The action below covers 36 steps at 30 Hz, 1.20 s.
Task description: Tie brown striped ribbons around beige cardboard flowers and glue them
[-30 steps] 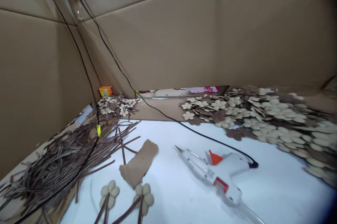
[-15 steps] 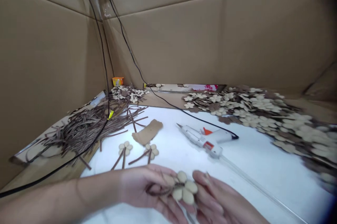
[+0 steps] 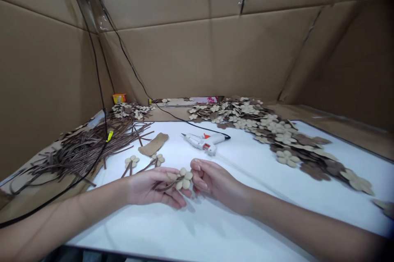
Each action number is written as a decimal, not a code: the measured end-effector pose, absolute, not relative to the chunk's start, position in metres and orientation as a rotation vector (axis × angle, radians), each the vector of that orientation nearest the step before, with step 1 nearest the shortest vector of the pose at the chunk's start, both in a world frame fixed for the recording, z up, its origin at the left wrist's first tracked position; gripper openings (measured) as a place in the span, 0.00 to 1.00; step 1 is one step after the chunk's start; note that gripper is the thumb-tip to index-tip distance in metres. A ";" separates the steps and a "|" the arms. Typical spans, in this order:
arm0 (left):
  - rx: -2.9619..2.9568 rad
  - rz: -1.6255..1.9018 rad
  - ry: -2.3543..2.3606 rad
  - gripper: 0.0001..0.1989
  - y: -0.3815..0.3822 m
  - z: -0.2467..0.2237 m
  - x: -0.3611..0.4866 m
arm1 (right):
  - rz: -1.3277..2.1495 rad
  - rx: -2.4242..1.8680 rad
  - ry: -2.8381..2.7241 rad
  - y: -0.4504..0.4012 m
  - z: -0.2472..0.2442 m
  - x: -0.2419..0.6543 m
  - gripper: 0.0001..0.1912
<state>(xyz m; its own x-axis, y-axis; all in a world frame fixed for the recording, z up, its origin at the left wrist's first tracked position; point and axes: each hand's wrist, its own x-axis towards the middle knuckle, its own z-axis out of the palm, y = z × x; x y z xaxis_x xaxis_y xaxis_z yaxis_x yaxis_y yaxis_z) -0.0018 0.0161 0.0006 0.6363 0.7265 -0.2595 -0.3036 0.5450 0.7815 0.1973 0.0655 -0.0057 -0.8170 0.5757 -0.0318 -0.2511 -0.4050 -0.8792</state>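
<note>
- Left hand [image 3: 158,188]: palm up, fingers loosely curled round brown strips [image 3: 172,185], thin and ribbon-like; they join a cream flower [image 3: 184,179], its petals rounded and plump, which sits at the fingertips.
- Right hand [image 3: 212,182]: at three o'clock of that flower; fingers bent together beside a petal, whether gripping it I cannot tell.
- Ten o'clock: two similar stemmed flowers [image 3: 132,159] on the smooth white bench [image 3: 197,229]; farther out, a tangled strip pile [image 3: 83,147].
- Eleven: torn brown cardboard [image 3: 154,144].
- One: white plastic glue gun [image 3: 200,143].
- Two: overlapping flat flower cut-outs [image 3: 271,126], cream and brown.
</note>
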 end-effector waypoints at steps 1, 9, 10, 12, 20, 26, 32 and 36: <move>0.766 0.658 0.619 0.12 0.016 0.000 -0.002 | 2.223 -0.462 -1.315 0.067 -0.006 0.198 0.17; 0.748 0.675 0.633 0.09 0.014 -0.001 -0.003 | 2.153 -0.444 -1.283 0.071 -0.004 0.199 0.19; 0.747 0.676 0.636 0.09 0.014 0.000 -0.002 | 2.152 -0.438 -1.275 0.071 -0.004 0.199 0.19; 0.740 0.676 0.641 0.08 0.015 0.000 -0.002 | 2.154 -0.426 -1.252 0.071 -0.002 0.199 0.18; 0.738 0.678 0.659 0.08 0.014 0.002 -0.001 | 2.155 -0.411 -1.131 0.072 0.015 0.204 0.15; 0.747 0.683 0.661 0.08 0.014 0.002 -0.001 | 2.200 -0.416 -1.043 0.072 0.018 0.206 0.17; 0.781 0.671 0.661 0.08 0.014 0.002 -0.001 | 2.235 -0.384 -0.927 0.076 0.018 0.209 0.16; 0.795 0.671 0.673 0.08 0.014 0.002 0.000 | 2.261 -0.357 -0.846 0.076 0.020 0.210 0.16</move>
<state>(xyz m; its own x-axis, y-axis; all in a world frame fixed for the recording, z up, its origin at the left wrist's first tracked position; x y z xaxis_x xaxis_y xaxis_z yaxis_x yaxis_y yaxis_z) -0.0002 0.0143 0.0021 0.6028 0.7474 -0.2794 -0.2772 0.5244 0.8051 0.2098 0.0759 0.0199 -0.7260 0.6875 -0.0156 -0.5085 -0.5520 -0.6608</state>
